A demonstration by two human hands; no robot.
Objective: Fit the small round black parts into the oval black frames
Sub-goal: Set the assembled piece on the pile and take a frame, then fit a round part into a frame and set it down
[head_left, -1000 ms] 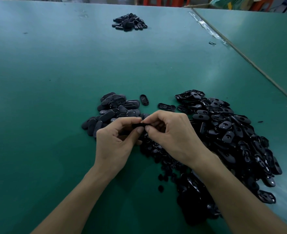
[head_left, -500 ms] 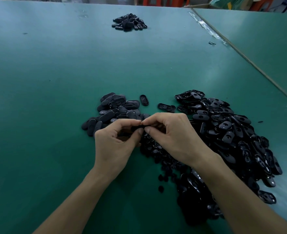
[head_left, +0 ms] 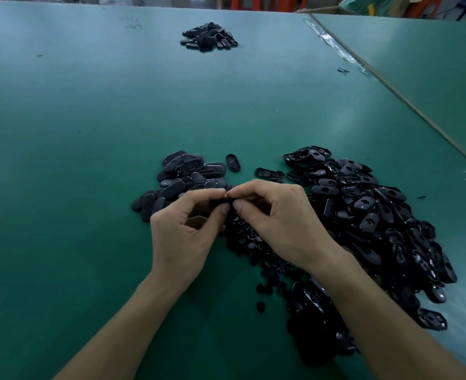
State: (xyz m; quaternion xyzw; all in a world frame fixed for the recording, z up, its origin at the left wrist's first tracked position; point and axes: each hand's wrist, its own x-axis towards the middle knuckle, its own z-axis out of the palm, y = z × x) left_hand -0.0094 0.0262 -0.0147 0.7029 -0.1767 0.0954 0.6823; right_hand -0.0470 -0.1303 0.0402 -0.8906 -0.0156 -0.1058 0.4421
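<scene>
My left hand (head_left: 183, 229) and my right hand (head_left: 278, 223) meet fingertip to fingertip over the table and together pinch one oval black frame (head_left: 217, 201), mostly hidden by the fingers. Whether a round part sits in it I cannot tell. Small round black parts (head_left: 249, 244) lie in a heap right under and behind my right hand. A big pile of oval black frames (head_left: 369, 215) spreads to the right. A smaller pile of oval pieces (head_left: 183, 174) lies just beyond my left hand.
The green table (head_left: 75, 160) stretches far ahead. One loose oval frame (head_left: 233, 162) and another (head_left: 268, 174) lie between the piles. A distant small pile of black pieces (head_left: 208, 37) sits at the back. A seam with tape (head_left: 391, 86) runs diagonally at the right.
Both hands stay nearly in place, with the fingertips shifting slightly on the frame they pinch. The piles have not moved.
</scene>
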